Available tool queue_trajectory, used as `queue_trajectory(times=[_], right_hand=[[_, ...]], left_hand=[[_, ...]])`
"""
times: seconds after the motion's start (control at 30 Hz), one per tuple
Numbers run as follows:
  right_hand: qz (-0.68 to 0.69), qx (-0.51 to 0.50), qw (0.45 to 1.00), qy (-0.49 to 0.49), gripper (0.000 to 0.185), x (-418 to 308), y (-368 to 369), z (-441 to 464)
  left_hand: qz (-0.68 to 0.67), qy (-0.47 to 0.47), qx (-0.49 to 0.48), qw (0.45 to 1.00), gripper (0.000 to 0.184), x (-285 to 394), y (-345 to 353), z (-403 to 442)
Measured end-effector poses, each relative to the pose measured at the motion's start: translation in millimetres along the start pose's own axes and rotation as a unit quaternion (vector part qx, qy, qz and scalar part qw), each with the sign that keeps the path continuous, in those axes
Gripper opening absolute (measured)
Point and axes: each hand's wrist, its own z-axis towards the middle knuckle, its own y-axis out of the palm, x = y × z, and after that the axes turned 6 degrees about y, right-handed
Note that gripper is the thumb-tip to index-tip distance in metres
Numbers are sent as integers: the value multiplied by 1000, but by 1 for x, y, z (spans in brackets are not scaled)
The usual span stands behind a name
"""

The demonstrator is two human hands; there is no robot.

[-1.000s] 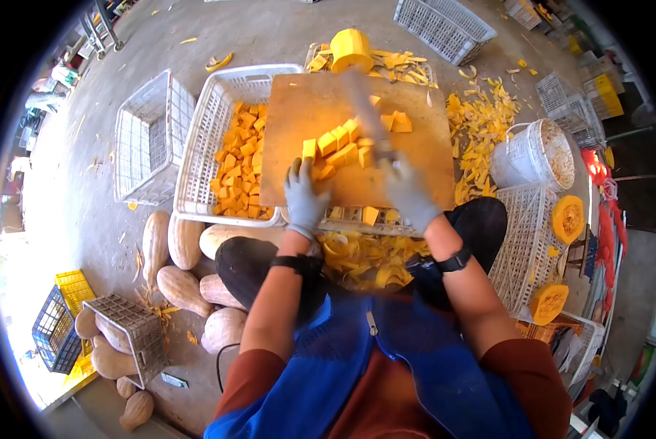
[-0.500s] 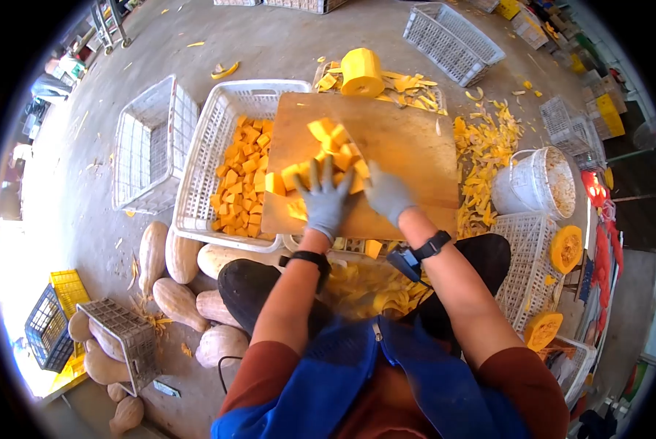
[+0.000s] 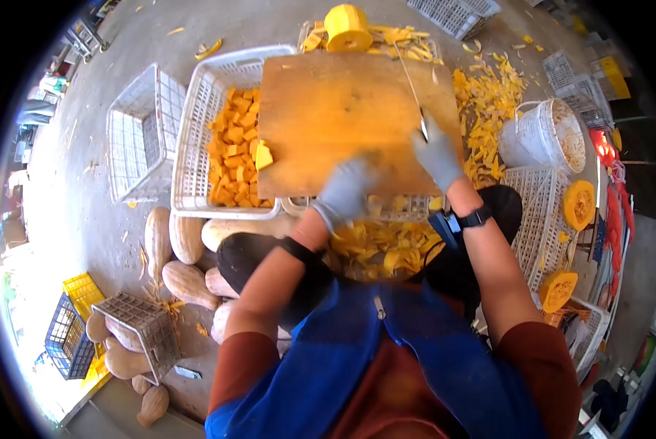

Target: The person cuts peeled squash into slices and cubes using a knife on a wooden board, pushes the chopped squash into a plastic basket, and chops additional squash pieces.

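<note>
My right hand (image 3: 437, 155), in a grey glove, is closed round the handle of a knife (image 3: 413, 89) at the right side of the wooden cutting board (image 3: 342, 102). The long, thin blade points away from me toward the far edge. Over the board's near edge is my left hand (image 3: 348, 189), also gloved; motion smears its fingers. Cut pumpkin cubes (image 3: 234, 135) fill part of the white crate (image 3: 189, 164) at the board's left. One pumpkin chunk (image 3: 263, 156) lies at the board's left edge. A peeled pumpkin piece (image 3: 347, 29) stands beyond the far edge.
Whole pumpkins (image 3: 186, 282) lie on the floor at the left. A second white crate (image 3: 145, 139) stands beyond the cube crate. Peelings (image 3: 489, 102) are strewn to the right, near a white bucket (image 3: 536, 135). Halved pumpkins (image 3: 579, 205) sit by the right-hand crate (image 3: 533, 212).
The pumpkin chunks on the board have gone off its left side, apart from one at the edge. My right hand has moved right with the knife; my left hand has drawn toward the near edge.
</note>
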Motion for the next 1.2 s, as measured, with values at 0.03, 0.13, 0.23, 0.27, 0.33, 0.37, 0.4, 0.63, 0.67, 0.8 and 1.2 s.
queue_trajectory(times=[0.03,0.13,0.23,0.27,0.33,0.37,0.4,0.63,0.67,0.8,1.2], right_hand=[[-15,23,1000,-13,46,14,-3,-4],[-70,48,996,-10,49,48,0,-8],[-175,105,977,-55,52,65,10,-13],[-197,103,974,-41,53,67,11,-13],[-245,94,965,-9,54,66,10,-14],[-245,71,967,0,54,65,9,-17],[-244,50,968,8,54,64,8,-18],[-268,40,962,-18,62,72,26,-21],[-272,41,961,-20,62,68,26,-23],[-273,26,961,-36,63,58,19,-20],[-285,-124,949,53,69,35,2,-6]], left_hand=[[39,39,-98,994,61,16,6,4],[113,96,-113,982,38,15,55,-6],[73,70,-105,989,31,8,45,-9],[32,48,-75,996,29,7,39,-11],[48,9,16,999,27,-13,19,-5],[53,-10,61,997,26,-27,7,-4],[123,-48,119,984,25,-48,-15,-2],[200,-262,149,932,33,-208,-70,15],[177,-250,167,937,35,-220,-68,33],[118,-294,181,931,52,-239,-60,119],[128,-346,215,904,70,-275,-39,174]])
